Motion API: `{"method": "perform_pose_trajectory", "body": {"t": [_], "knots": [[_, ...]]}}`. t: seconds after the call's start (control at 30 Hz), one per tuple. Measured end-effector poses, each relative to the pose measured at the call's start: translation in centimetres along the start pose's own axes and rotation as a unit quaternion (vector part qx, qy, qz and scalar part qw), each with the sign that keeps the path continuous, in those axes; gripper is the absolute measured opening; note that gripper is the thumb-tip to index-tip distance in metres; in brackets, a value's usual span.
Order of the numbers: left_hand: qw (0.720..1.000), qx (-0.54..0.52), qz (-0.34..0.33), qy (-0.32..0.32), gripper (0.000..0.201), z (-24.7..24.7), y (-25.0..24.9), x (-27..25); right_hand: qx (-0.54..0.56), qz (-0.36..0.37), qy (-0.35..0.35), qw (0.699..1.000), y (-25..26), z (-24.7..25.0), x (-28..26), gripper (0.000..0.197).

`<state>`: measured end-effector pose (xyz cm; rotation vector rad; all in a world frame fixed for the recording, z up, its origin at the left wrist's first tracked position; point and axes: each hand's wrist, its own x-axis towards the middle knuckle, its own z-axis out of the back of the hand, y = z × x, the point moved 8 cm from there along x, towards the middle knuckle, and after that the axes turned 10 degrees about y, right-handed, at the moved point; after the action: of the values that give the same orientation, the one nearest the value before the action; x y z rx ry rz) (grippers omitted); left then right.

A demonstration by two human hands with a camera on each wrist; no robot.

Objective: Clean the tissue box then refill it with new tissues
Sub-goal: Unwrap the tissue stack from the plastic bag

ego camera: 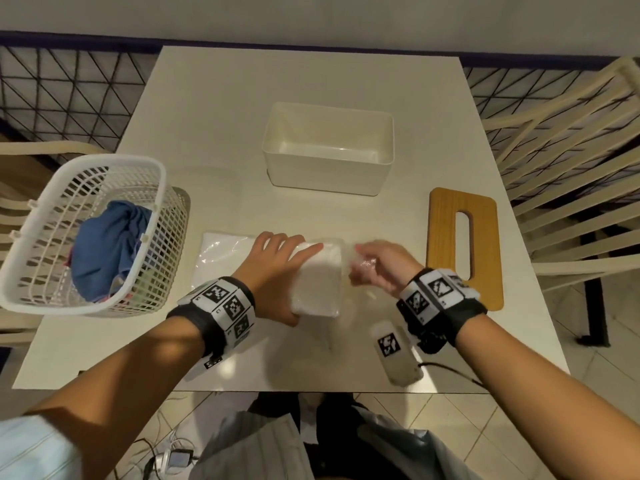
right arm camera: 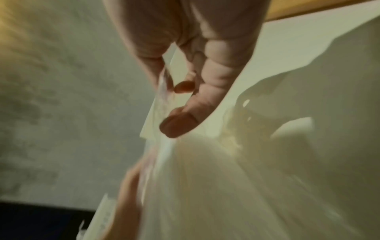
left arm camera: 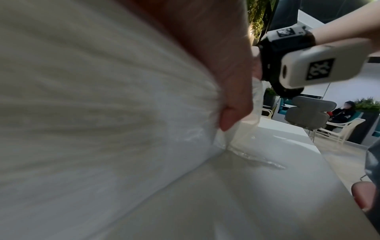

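Note:
The open white tissue box [ego camera: 329, 147] stands empty at the table's middle back. Its wooden lid [ego camera: 464, 244] with a slot lies flat to the right. Near the front, my left hand [ego camera: 277, 271] grips a white tissue pack [ego camera: 317, 278], thumb [left arm camera: 232, 104] pressed into its side [left arm camera: 92, 105]. My right hand [ego camera: 377, 265] pinches the pack's clear plastic wrapper [ego camera: 360, 263] at its right end, where the film [right arm camera: 162, 91] is caught between thumb and fingers. A second wrapped tissue pack [ego camera: 221, 254] lies flat just left of my left hand.
A white mesh basket [ego camera: 86, 233] holding a blue cloth [ego camera: 107, 247] sits at the table's left edge. Cream slatted chairs [ego camera: 568, 188] stand on the right and left. A person sits in the distance in the left wrist view [left arm camera: 343, 113].

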<state>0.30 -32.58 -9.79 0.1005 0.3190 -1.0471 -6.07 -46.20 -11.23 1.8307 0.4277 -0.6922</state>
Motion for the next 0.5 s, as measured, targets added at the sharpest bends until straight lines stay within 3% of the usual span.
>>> {"method": "perform_pose_trajectory", "body": {"t": [0.1,0.3,0.4,0.5], "knots": [[1.0,-0.011,-0.001,0.004,0.115,0.1,0.1,0.1,0.005,0.004,-0.031,0.999,2.3,0.5,0.7,0.007],[0.999,-0.03,0.0,0.028,0.119,0.0,0.4,0.1,-0.125,0.04,-0.061,0.99,4.7,-1.9,2.6,0.025],[0.994,-0.106,0.015,0.037,0.123,0.5,0.6,-0.1,-0.16,0.047,-0.06,0.984,4.9,-3.1,3.1,0.032],[0.994,-0.098,-0.049,-0.029,0.112,1.2,-0.4,-0.5,-0.17,0.033,-0.036,0.984,5.0,-3.3,3.4,0.047]]}}
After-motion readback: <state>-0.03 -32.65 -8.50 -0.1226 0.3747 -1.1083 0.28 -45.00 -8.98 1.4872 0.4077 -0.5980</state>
